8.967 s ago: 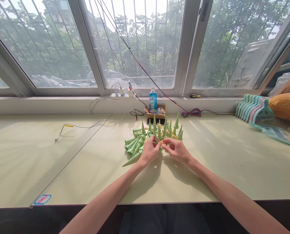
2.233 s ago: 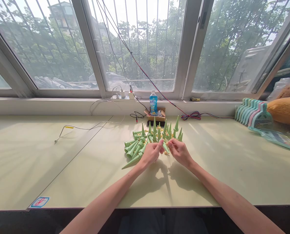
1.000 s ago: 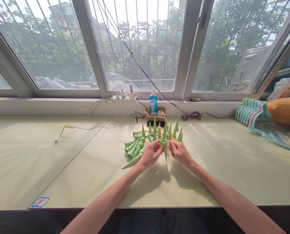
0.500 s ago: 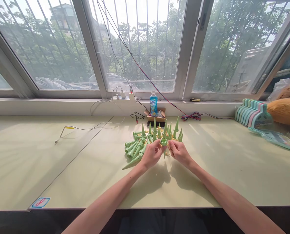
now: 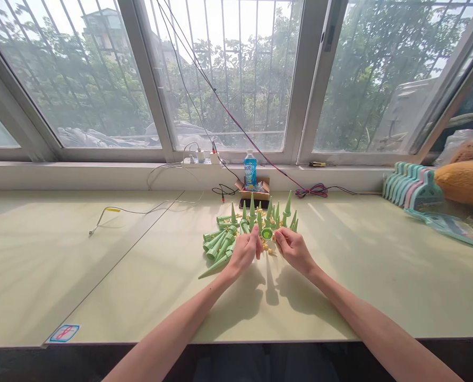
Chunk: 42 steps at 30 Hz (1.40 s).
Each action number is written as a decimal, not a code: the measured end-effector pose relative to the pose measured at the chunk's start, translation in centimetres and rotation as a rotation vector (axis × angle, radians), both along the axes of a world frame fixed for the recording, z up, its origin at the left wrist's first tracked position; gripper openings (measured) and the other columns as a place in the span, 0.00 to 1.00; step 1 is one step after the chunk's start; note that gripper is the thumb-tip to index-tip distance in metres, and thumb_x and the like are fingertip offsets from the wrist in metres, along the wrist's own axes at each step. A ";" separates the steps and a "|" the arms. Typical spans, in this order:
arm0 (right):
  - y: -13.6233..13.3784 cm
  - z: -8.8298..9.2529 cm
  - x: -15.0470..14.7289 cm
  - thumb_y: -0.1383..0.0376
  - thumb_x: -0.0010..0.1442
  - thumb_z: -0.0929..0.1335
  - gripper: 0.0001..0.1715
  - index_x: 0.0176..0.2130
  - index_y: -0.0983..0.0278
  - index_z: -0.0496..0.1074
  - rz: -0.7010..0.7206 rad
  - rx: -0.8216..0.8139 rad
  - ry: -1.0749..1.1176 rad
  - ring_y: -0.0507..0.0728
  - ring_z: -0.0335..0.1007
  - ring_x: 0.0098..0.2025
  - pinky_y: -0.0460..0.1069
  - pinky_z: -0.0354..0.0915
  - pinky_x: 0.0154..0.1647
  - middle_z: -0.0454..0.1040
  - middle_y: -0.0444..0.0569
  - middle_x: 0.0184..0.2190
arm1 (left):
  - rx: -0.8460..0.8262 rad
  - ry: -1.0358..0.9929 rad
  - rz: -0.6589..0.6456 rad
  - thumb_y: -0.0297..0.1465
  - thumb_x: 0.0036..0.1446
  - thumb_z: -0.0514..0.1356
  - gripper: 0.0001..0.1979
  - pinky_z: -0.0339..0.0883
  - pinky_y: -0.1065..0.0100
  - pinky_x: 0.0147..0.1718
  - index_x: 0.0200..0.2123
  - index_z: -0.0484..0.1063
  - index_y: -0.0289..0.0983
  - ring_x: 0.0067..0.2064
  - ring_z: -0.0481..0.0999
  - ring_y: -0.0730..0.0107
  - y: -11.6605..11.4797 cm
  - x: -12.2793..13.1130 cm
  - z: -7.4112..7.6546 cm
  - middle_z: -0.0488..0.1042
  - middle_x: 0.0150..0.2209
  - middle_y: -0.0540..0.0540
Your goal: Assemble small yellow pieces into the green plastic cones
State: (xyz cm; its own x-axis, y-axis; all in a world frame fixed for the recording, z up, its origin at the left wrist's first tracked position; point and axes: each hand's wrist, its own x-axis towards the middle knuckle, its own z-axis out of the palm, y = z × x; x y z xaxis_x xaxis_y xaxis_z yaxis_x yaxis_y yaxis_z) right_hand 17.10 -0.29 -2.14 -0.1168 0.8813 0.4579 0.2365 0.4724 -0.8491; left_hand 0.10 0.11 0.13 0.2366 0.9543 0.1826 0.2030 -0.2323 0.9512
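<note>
A green plant watering spike (image 5: 267, 233) is held above the table, its round open end facing me. My right hand (image 5: 294, 249) is closed in a pinch at the spike's right side; the exact point of contact is hidden by the fingers. Just left of the spike, my left hand (image 5: 244, 252) has let go, fingers apart and holding nothing. Behind the hands, several green spikes (image 5: 252, 209) stand point up. More green spikes (image 5: 220, 244) lie in a heap left of my left hand. Small yellow valve pieces (image 5: 271, 251) are scattered among them.
At the back stands a blue bottle (image 5: 250, 170) by a small cardboard box (image 5: 265, 185), a dark phone (image 5: 254, 203) before it. Coiled cable (image 5: 314, 190) lies right of them. Pastel dustpan-like items (image 5: 413, 185) line the far right. A thin bent tube (image 5: 96, 225) lies left.
My left hand has released the green spike and shifted slightly left. The spike now hangs from my right hand, its open end tipped more toward me.
</note>
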 end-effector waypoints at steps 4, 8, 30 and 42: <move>-0.1 0.0 -0.1 0.52 0.68 0.61 0.22 0.28 0.63 0.63 0.030 0.062 -0.067 0.49 0.53 0.21 0.46 0.53 0.22 0.59 0.41 0.20 | -0.155 -0.024 -0.067 0.59 0.60 0.41 0.39 0.50 0.71 0.15 0.14 0.66 0.35 0.13 0.57 0.77 -0.1 0.1 0.1 0.63 0.11 0.47; -0.2 0.0 -0.2 0.52 0.68 0.61 0.22 0.28 0.63 0.63 0.063 0.074 -0.108 0.50 0.55 0.22 0.46 0.55 0.23 0.61 0.41 0.21 | -0.200 -0.053 -0.093 0.60 0.59 0.43 0.39 0.50 0.71 0.14 0.15 0.67 0.34 0.13 0.56 0.78 -0.1 -0.1 0.1 0.64 0.12 0.47; 0.0 0.3 -0.1 0.50 0.67 0.58 0.25 0.24 0.61 0.55 -0.019 0.058 -0.172 0.50 0.51 0.22 0.47 0.52 0.23 0.58 0.41 0.19 | -0.048 -0.023 -0.152 0.53 0.60 0.52 0.28 0.53 0.72 0.17 0.19 0.60 0.36 0.14 0.58 0.78 0.0 -0.3 -0.3 0.58 0.11 0.54; 0.2 0.0 -0.1 0.50 0.68 0.57 0.27 0.23 0.62 0.56 -0.035 0.066 -0.236 0.51 0.51 0.22 0.48 0.49 0.23 0.58 0.42 0.19 | 0.185 0.063 -0.106 0.47 0.58 0.58 0.21 0.51 0.75 0.16 0.24 0.60 0.36 0.21 0.59 0.80 0.0 -0.4 -0.4 0.60 0.24 0.53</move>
